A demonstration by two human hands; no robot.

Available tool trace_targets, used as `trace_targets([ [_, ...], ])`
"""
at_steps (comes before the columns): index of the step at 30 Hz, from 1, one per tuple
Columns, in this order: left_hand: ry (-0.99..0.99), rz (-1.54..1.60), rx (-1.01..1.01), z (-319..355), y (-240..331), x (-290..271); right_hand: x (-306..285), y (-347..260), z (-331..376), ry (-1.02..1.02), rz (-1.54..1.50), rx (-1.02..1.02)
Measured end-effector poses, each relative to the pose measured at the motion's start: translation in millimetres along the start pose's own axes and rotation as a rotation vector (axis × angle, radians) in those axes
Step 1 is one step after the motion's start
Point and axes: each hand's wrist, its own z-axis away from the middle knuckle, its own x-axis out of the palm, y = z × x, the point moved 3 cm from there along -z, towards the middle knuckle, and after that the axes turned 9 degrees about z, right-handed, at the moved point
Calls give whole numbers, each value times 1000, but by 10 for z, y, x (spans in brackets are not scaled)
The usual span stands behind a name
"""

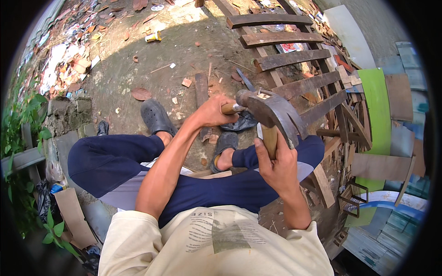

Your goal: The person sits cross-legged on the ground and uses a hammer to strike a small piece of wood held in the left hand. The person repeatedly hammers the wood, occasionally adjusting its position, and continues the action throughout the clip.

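Note:
My right hand is closed around the wooden handle of a claw hammer. The dark, worn head is uppermost, its claw curving down to the right. A narrow strip of bright metal shows beside my right thumb; I cannot tell what it belongs to. Left of the hammer head, my left hand grips a wooden-handled tool pointing right. Its far part is hidden behind the hammer head. A thin blue-grey blade shows just beyond; whether it joins either tool is unclear.
A slatted wooden frame leans at the upper right, near my hands. A plank lies ahead of my left hand. Boards and a green panel stand at the right. Low blocks and plants line the left.

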Motion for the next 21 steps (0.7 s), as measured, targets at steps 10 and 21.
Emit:
trace_targets([
  [10,-25,-25,-70,9,65,0,90,111,129,99,-1,7],
  [21,33,-35,-48,29,105,83,182,240,181,-16,-47,98],
])
